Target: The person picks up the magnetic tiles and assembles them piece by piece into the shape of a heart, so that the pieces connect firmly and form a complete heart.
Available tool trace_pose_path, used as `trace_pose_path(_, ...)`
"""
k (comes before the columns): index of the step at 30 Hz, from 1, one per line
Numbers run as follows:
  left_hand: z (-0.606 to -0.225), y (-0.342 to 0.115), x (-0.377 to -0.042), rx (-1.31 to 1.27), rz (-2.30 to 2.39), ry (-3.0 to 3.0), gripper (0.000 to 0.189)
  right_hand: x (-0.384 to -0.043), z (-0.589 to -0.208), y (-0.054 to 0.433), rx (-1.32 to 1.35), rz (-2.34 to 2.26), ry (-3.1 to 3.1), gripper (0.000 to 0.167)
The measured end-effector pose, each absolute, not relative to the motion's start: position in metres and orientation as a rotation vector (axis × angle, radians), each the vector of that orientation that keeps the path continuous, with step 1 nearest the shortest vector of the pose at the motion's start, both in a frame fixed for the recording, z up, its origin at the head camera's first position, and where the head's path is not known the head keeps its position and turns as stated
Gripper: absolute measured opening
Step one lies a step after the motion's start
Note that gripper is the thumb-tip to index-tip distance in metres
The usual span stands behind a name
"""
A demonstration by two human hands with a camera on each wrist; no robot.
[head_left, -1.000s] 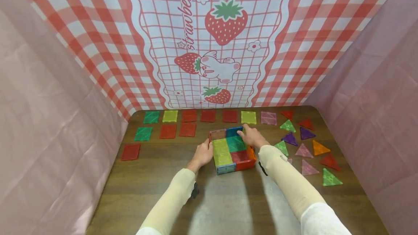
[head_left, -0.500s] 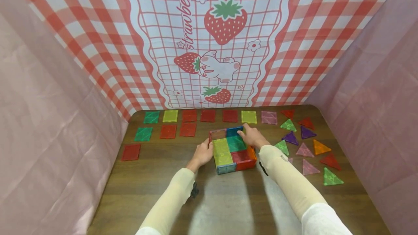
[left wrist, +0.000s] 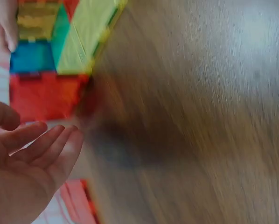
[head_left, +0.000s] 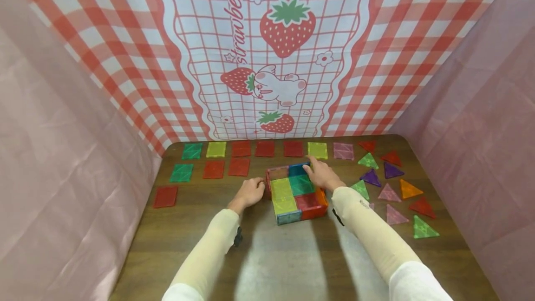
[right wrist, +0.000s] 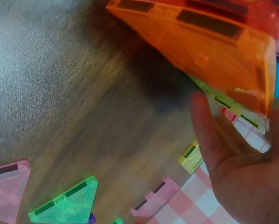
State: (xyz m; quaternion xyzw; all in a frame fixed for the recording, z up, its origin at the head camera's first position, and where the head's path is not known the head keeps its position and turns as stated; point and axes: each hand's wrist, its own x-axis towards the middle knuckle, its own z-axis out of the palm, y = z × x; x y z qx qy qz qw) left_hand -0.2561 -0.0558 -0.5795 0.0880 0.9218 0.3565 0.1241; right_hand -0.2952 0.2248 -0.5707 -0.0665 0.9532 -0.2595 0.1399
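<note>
A low open-topped box of magnetic tiles [head_left: 284, 197] sits mid-table, with yellow, green and red floor squares inside coloured upright walls. My right hand [head_left: 322, 174] holds its far right corner, thumb over the wall and fingers outside. The orange side wall [right wrist: 209, 51] rises beside that hand in the right wrist view. My left hand [head_left: 249, 193] is just off the box's left side, fingers loosely bent and holding nothing. In the left wrist view its fingertips [left wrist: 74, 133] lie close to a red wall tile [left wrist: 44, 95].
Loose square tiles, such as a dark red one [head_left: 165, 196] and a yellow one [head_left: 317, 150], lie along the back and left. Several triangular tiles, including an orange one [head_left: 410, 189], are spread at the right. A strawberry-print cloth [head_left: 288, 59] hangs behind the wooden table [head_left: 175, 254].
My left hand has let go of the box's left side and drawn a little to the left. My right hand stays at the far right corner.
</note>
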Motion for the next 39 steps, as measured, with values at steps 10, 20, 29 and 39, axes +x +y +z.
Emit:
trace_pose_path(10,-0.597,-0.090,-0.276,0.126,0.533,2.885,0.048,-0.301,-0.578,0.230,-0.353,-0.778,2.820,0.044)
trace_pose_path(20,-0.598,-0.095,-0.267,0.206,0.327,2.913,0.046,-0.301,-0.581,0.229,-0.300,-0.765,2.823,0.045)
trace_pose_path(29,-0.607,-0.086,-0.247,0.173,0.139,3.195,0.045,-0.303,-0.577,0.235,-0.224,-0.768,2.841,0.046)
trace_pose_path(39,-0.609,-0.085,-0.244,0.137,0.154,3.189,0.036,-0.301,-0.583,0.240,-0.117,-0.794,2.852,0.048)
